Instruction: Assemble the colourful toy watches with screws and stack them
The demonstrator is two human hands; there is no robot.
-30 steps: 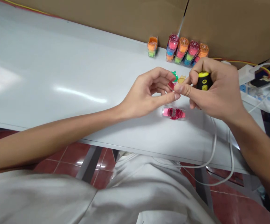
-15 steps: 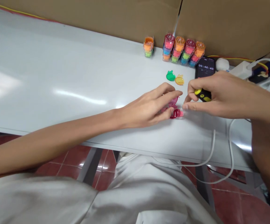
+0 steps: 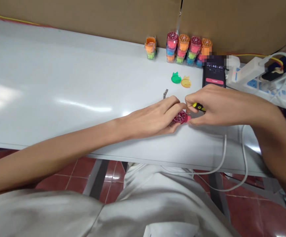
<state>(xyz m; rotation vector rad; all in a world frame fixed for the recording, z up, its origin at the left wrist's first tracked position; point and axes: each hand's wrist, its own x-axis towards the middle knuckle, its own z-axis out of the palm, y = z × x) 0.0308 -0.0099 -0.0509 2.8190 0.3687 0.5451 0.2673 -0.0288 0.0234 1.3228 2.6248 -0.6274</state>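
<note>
My left hand [image 3: 157, 117] is closed around a pink toy watch [image 3: 180, 116] lying on the table, with its dark pink round dial and white markings facing up. Part of the watch is hidden under my fingers. From the right, my right hand [image 3: 207, 105] meets it, thumb and fingertips at its pink end. Held in that same hand is a tool with a black-and-yellow handle [image 3: 199, 107]; its working end is hard to make out. A small grey metal strip [image 3: 166, 93] lies just beyond my left knuckles.
Green [image 3: 176, 78] and yellow [image 3: 186, 82] clear plastic pieces lie beyond my hands. Several colourful stacks [image 3: 183, 46] line the back, with a shorter orange-and-green stack [image 3: 150, 47] to their left. A phone [image 3: 214, 74], power strip [image 3: 281, 93] and white cable [image 3: 244, 154] are at right.
My right hand has moved left, its fingertips now at the watch. My left fingers have drawn in around it. The marked dial now shows, and the metal strip has come into view.
</note>
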